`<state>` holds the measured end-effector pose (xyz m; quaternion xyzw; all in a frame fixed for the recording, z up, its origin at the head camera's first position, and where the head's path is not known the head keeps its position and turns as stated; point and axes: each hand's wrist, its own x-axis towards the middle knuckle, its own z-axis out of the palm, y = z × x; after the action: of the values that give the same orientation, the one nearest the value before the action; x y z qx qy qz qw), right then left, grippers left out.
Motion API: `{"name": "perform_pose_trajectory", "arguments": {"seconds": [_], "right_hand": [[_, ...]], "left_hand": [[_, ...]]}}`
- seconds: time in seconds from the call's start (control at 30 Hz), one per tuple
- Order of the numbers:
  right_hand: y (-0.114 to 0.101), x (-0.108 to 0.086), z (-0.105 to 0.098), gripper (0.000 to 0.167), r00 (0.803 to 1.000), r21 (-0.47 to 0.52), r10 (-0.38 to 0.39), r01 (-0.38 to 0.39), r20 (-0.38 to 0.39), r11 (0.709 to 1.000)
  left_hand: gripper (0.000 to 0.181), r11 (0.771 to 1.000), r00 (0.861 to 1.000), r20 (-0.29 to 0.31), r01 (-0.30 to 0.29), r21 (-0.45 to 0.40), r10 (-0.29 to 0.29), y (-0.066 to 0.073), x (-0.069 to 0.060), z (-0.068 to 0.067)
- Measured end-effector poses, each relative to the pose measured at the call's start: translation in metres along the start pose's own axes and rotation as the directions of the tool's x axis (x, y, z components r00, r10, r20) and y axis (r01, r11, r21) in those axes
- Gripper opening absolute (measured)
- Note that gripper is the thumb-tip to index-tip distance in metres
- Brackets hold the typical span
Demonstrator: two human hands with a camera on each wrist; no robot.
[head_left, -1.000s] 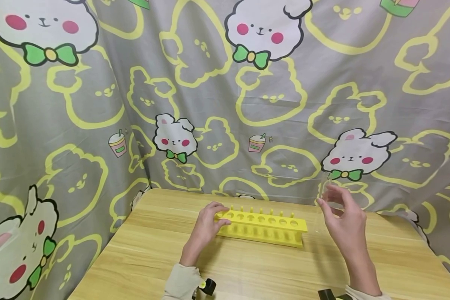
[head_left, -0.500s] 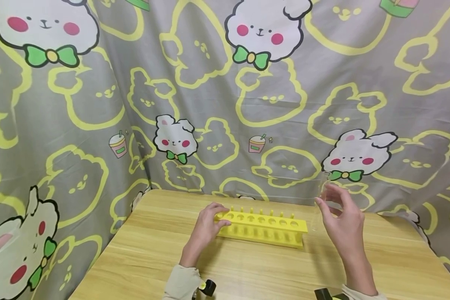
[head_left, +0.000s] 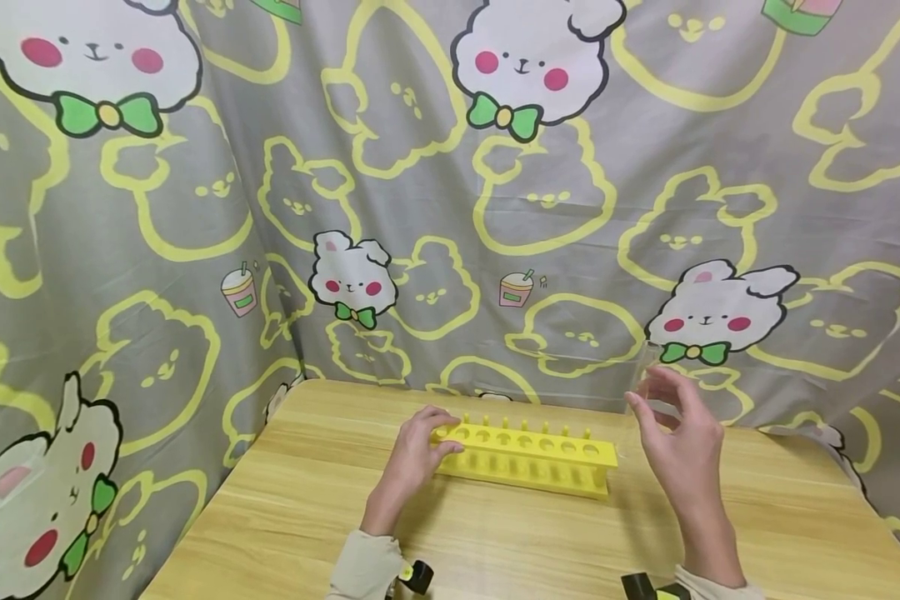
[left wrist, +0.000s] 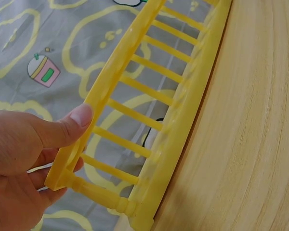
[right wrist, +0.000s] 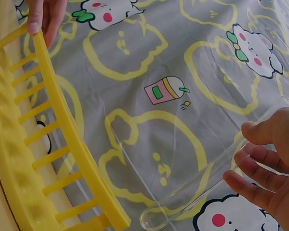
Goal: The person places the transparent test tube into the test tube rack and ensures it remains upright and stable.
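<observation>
A clear test tube is in the air above the bench, just beyond the right end of a yellow rack; it leans, with its rounded, closed end low and toward the rack and its upper end tipped away. The right hand grasps it, pinching the glass between thumb and fingertips, and in the right wrist view a slim gap shows between the closed end and the rack. The rack stands upright on the bench, its long side running roughly left to right, with a row of round holes through the top plate and a line of short pegs along the far side. The left hand grips the rack's left end, its thumb on the near edge of the top plate and its fingers round the far side. Both forearms reach in from beige sleeves, with small black devices at the wrists. The bench has a light wood grain, and behind it hangs a grey curtain printed with white rabbits, yellow outlines and pink drink cups.
</observation>
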<state>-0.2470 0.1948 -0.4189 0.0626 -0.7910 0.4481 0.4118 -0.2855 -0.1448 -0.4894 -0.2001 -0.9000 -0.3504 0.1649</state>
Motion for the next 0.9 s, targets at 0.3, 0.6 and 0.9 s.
{"name": "perform_pose_trajectory", "arguments": {"seconds": [0.3,0.6,0.9], "right_hand": [[-0.002,0.002,0.005,0.045,1.0,0.005,-0.006,0.006,0.0,1.0],[-0.006,0.003,0.009,0.045,1.0,-0.005,-0.008,0.007,-0.001,1.0],[-0.011,0.002,0.011,0.045,1.0,0.025,0.002,-0.002,0.0,1.0]], "left_hand": [[0.037,1.0,1.0,0.0,-0.005,-0.008,0.005,0.0,0.0,-0.001],[0.037,1.0,1.0,0.0,-0.001,-0.007,0.001,0.001,0.0,-0.001],[0.037,1.0,1.0,0.001,-0.002,-0.01,0.002,0.001,-0.001,-0.001]]}}
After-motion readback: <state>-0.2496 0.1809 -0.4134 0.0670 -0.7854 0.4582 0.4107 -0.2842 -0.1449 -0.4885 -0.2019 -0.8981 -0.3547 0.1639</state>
